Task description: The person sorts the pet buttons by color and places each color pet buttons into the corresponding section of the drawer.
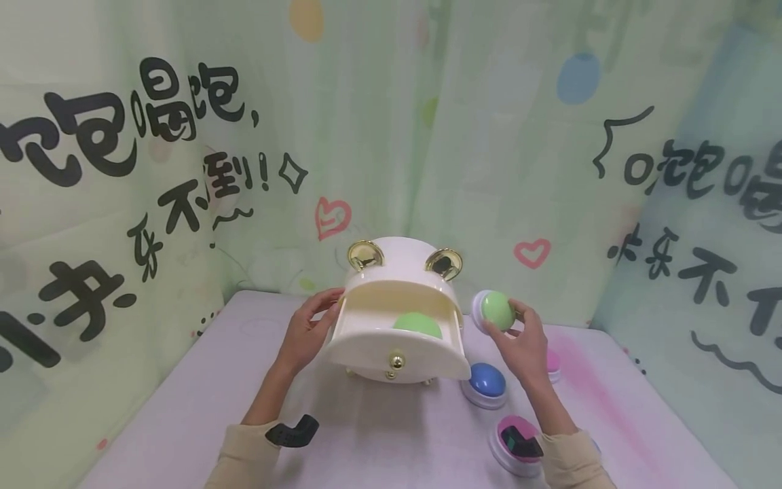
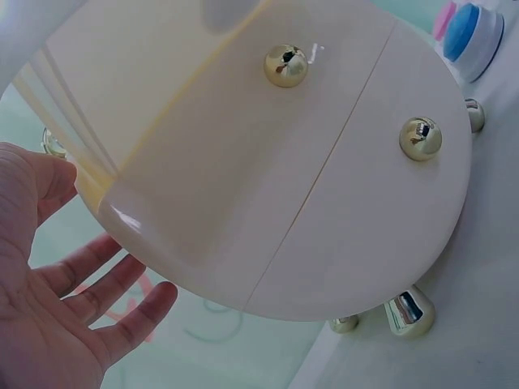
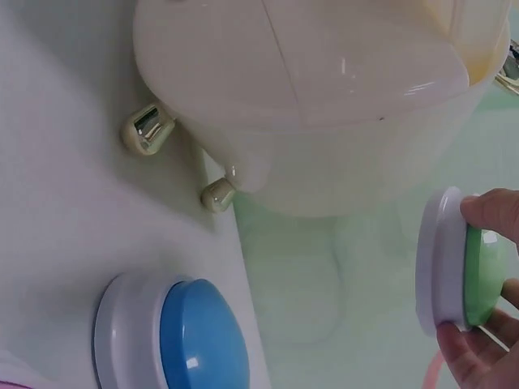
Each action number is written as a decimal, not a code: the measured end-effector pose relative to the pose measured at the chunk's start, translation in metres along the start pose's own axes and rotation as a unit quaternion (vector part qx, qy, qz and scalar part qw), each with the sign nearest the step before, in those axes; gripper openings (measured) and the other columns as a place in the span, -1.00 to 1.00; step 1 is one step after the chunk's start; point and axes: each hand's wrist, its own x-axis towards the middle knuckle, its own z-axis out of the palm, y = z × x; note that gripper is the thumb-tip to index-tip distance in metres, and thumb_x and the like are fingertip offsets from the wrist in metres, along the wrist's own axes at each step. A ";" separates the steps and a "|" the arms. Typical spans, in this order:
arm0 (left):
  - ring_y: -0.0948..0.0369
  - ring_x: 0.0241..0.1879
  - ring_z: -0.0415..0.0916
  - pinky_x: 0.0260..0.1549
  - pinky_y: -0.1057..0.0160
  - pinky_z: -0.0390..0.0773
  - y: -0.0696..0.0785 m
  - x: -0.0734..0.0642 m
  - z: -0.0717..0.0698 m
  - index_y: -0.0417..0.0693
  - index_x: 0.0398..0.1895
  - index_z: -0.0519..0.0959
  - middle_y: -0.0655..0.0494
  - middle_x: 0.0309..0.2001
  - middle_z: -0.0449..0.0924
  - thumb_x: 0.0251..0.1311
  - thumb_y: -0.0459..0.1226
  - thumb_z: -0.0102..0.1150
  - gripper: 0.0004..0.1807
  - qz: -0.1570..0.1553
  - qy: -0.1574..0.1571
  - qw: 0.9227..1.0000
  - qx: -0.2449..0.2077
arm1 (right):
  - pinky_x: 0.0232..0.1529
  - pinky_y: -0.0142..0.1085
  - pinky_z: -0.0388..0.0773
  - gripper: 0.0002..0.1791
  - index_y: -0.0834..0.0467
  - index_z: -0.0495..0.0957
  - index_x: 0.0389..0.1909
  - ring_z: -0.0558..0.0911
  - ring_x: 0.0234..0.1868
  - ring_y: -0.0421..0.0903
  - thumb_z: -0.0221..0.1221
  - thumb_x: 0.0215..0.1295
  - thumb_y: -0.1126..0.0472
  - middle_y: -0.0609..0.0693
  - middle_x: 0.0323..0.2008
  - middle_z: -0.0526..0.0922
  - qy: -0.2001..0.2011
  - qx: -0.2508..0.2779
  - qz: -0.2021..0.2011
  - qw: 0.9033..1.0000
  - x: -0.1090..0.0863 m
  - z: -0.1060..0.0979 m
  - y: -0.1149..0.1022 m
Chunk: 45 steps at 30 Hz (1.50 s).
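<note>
A white rounded drawer box (image 1: 406, 255) with gold ear-like discs and gold feet stands on the table, its upper drawer (image 1: 366, 346) pulled out. Inside the drawer lies a green dome-topped thing (image 1: 418, 324), its lower part hidden by the drawer front. My left hand (image 1: 305, 334) is at the box's left side, thumb near the top edge and fingers spread loosely along the wall in the left wrist view. To the right of the box, my right hand (image 1: 525, 345) holds a round push button (image 1: 497, 311) with a white base and green dome, raised and tipped sideways, fingers around its rim.
A blue push button (image 1: 487, 380) sits on the table right of the box. Nearer me, a pink one (image 1: 512, 465) is partly covered by the right wrist's black device. Another pink button (image 1: 553, 361) stands behind the right forearm. Printed curtains (image 1: 391, 136) surround the table.
</note>
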 end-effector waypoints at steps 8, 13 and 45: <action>-0.04 0.23 0.55 -0.04 0.18 0.69 0.001 -0.001 0.001 -0.08 0.29 0.57 -0.09 0.19 0.63 0.47 -0.30 0.13 -0.63 -0.005 0.000 1.000 0.006 | 0.29 0.14 0.48 -0.22 0.29 0.26 0.44 0.38 0.40 0.24 0.38 0.31 0.17 0.28 0.40 0.37 0.020 0.018 -0.014 1.000 -0.004 -0.002 -0.017; -0.04 0.23 0.55 -0.06 0.26 0.68 0.001 -0.001 0.000 -0.08 0.29 0.57 -0.10 0.19 0.63 0.47 -0.28 0.13 -0.63 -0.002 -0.001 1.000 0.006 | 0.28 0.12 0.50 -0.22 0.28 0.30 0.43 0.39 0.40 0.21 0.41 0.27 0.17 0.26 0.39 0.39 0.031 0.031 -0.027 0.999 -0.007 -0.003 -0.025; -0.03 0.23 0.54 -0.10 0.39 0.63 0.000 0.000 0.000 -0.07 0.30 0.56 -0.09 0.20 0.62 0.49 -0.27 0.12 -0.63 -0.003 -0.002 1.000 0.001 | 0.09 -0.62 0.49 -0.24 0.18 0.36 0.42 0.46 0.32 -0.09 0.45 0.22 0.25 0.01 0.32 0.48 0.021 0.113 -0.097 0.989 -0.039 -0.015 -0.091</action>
